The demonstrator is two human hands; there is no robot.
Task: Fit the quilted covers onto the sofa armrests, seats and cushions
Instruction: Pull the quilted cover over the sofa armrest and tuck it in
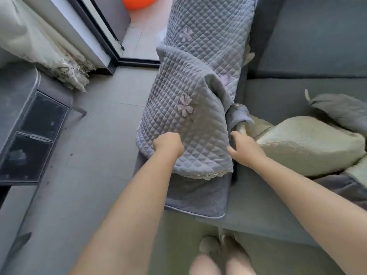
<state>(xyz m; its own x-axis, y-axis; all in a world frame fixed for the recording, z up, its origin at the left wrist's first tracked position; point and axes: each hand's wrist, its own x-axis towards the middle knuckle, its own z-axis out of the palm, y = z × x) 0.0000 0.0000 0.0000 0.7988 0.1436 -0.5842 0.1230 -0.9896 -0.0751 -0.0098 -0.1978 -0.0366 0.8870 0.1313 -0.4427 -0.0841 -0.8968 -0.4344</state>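
Note:
A grey-blue quilted cover [190, 92] with stitched flowers lies draped along the sofa armrest [198, 195], bunched and folded near its front end. My left hand [168, 144] grips the cover's lower left part with curled fingers. My right hand [245, 147] is at the cover's right edge, on the seat side; its fingers reach under the fabric and its thumb points left. The bare grey front of the armrest shows below the cover's lace-trimmed hem. A pale green cushion [309, 143] and a grey cushion [341, 110] lie on the grey sofa seat [278, 100].
A dark cabinet with glass doors [33, 135] stands at the left across a strip of grey floor [99, 155]. A pale curtain [49, 48] hangs at the upper left beside a balcony door frame [111, 36]. An orange ball [139, 2] is beyond it. My feet [224, 249] are at the sofa front.

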